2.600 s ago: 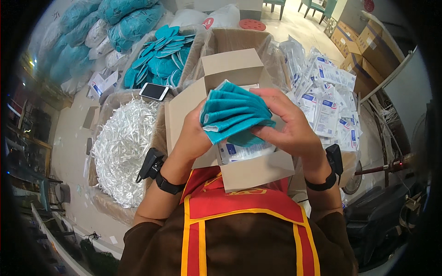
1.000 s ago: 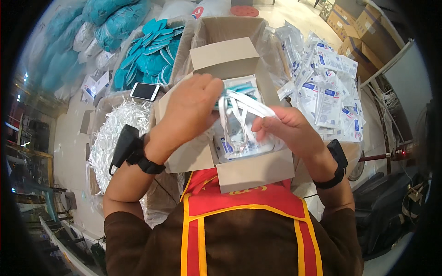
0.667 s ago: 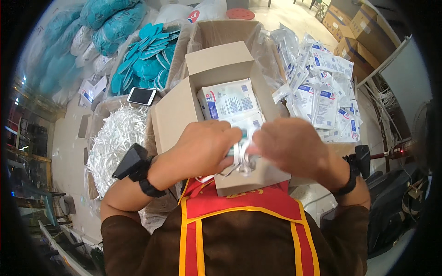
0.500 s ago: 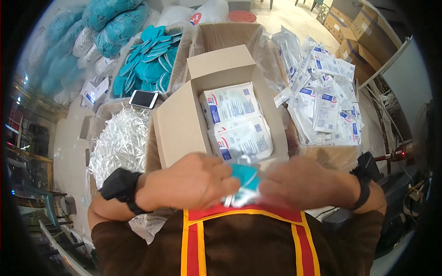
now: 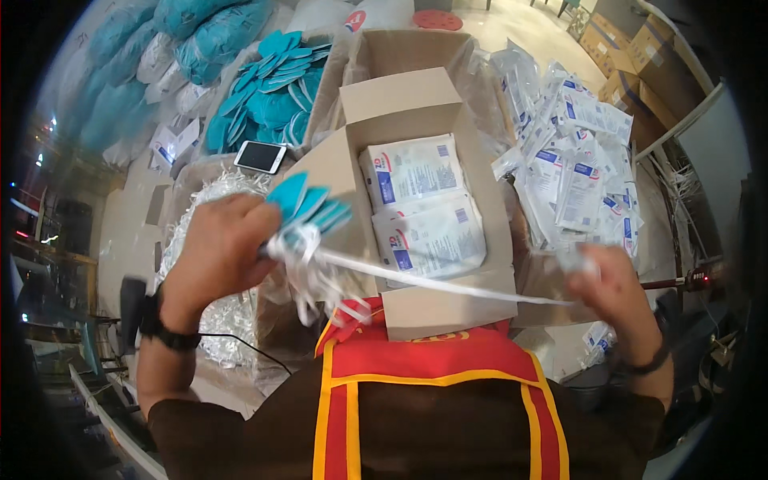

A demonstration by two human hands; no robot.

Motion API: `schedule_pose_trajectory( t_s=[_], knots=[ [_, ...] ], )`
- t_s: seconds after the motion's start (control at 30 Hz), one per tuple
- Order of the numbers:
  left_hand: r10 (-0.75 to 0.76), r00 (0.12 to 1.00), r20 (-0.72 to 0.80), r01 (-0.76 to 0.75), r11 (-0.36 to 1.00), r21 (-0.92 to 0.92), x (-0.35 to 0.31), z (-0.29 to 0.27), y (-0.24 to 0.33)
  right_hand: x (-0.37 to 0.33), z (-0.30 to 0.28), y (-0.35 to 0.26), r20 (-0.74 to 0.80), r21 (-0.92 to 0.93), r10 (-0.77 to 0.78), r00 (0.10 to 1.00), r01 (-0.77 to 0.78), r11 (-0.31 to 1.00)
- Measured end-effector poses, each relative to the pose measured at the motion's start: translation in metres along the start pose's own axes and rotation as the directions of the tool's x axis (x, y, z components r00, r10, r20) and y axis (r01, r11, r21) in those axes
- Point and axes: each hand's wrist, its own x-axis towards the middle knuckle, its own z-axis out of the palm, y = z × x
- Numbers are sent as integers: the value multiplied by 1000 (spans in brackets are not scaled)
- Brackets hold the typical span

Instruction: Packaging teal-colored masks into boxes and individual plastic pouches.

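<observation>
My left hand (image 5: pixel 228 248) is closed on a bunch of teal face masks (image 5: pixel 308 206), held above the box of white strips at the left. White straps (image 5: pixel 316 276) dangle from the bunch, blurred by motion. One long white strap (image 5: pixel 448 286) stretches from it toward my right hand (image 5: pixel 608 280). That hand is closed at the strap's far end, with a whitish blur at its fingertips. Between my hands stands an open cardboard box (image 5: pixel 448 308) with flat white printed packets (image 5: pixel 428 240) lying inside in two stacks.
Behind stand a box of teal masks (image 5: pixel 264 104) and an open lined carton (image 5: pixel 408 52). White strips (image 5: pixel 216 332) fill the left box, with a phone (image 5: pixel 260 157) on its rim. Loose sealed packets (image 5: pixel 580 160) heap at the right. Cartons (image 5: pixel 632 88) stack at far right.
My hands were together over the box's near edge with a teal mask between them. They have parted: the left up and left with the masks, the right outward, a white strap stretched between.
</observation>
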Motion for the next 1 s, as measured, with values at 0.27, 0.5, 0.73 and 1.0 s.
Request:
schedule_pose_trajectory(
  t_s=[0.27,0.5,0.73,1.0],
  knots=[
    [111,962,-249,-91,992,91,81,19,36,111,72,14,5,762,-9,1000,2,648],
    [87,952,-295,-62,994,92,102,31,40,103,106,-4,240,710,-76,968,-122,694],
    [101,992,-82,-119,958,-262,93,51,59,89,70,-9,-152,232,-477,866,500,834],
    [414,907,79,-381,885,-268,64,12,74,43,53,-37,306,-480,-591,747,657,582]
  ],
)
